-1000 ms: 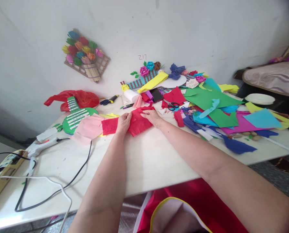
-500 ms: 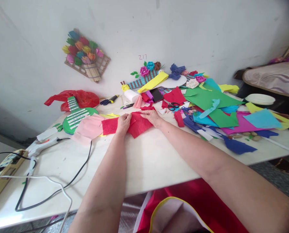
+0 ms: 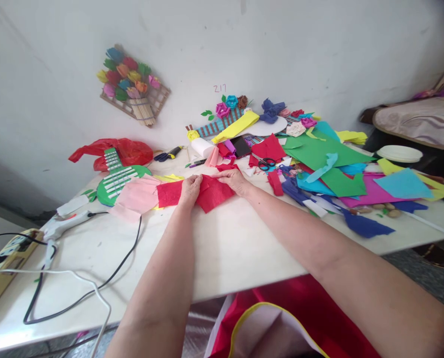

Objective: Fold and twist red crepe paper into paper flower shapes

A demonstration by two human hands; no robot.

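A piece of red crepe paper (image 3: 215, 195) is stretched between my two hands, just above the white table. My left hand (image 3: 191, 190) is closed on its left part, thumb on top. At the upper right edge, my right hand (image 3: 234, 180) pinches the same paper between thumb and fingers. Another flat stretch of red paper (image 3: 168, 194) shows left of my left hand; whether it joins the held piece is hidden. Beside that lies pale pink paper (image 3: 137, 196), partly over a green guitar-shaped craft (image 3: 112, 185) with white strips.
Black-handled scissors (image 3: 265, 162) rest by red scraps. Green sheets (image 3: 326, 154) and other coloured paper pile up on the right. A glue gun (image 3: 67, 224) lies left, its black cable looping across the table (image 3: 162, 278). Pliers (image 3: 168, 153) sit near the wall.
Almost nothing differs. My hands keep the same hold on the red paper, whose upper edge between them sits very slightly lower.
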